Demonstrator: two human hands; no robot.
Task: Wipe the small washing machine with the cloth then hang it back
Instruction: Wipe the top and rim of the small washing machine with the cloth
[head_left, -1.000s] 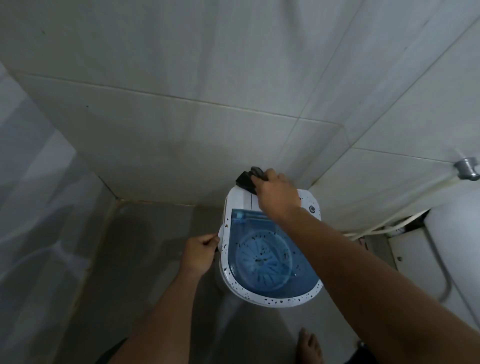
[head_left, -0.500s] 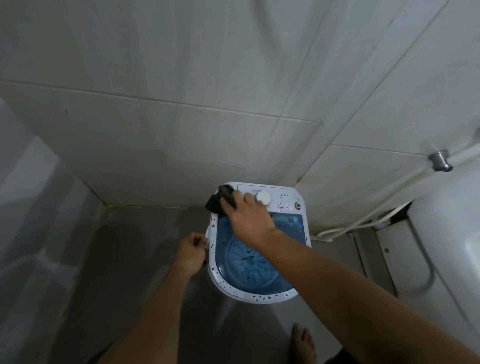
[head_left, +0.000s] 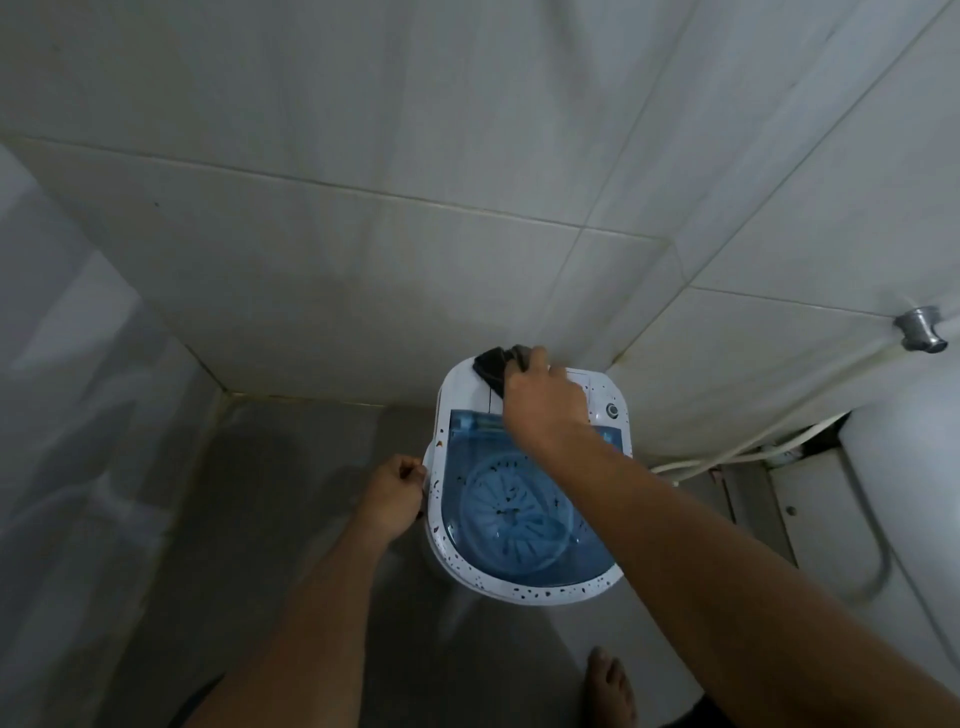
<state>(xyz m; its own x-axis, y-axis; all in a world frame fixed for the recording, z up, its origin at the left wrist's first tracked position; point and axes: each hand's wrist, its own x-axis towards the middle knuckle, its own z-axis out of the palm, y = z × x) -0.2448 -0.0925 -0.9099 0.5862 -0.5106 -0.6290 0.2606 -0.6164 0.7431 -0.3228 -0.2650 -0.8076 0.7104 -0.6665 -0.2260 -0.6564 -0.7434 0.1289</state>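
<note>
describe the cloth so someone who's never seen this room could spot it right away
Find the washer, white with dark specks, standing on the floor in the tiled corner. At its far edge by the wall, the right hand presses a cloth on the white top panel. It is the only black, crumpled thing there.

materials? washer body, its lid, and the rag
Washing machine body: looks like glossy white moulded plastic, dark-speckled, with a smooth rounded rim. Lid: translucent blue, probably tinted plastic, since the ribbed tub floor shows through it. Cloth: dark, soft fabric, bunched and creased under the right hand; fibre type cannot be told.
</note>
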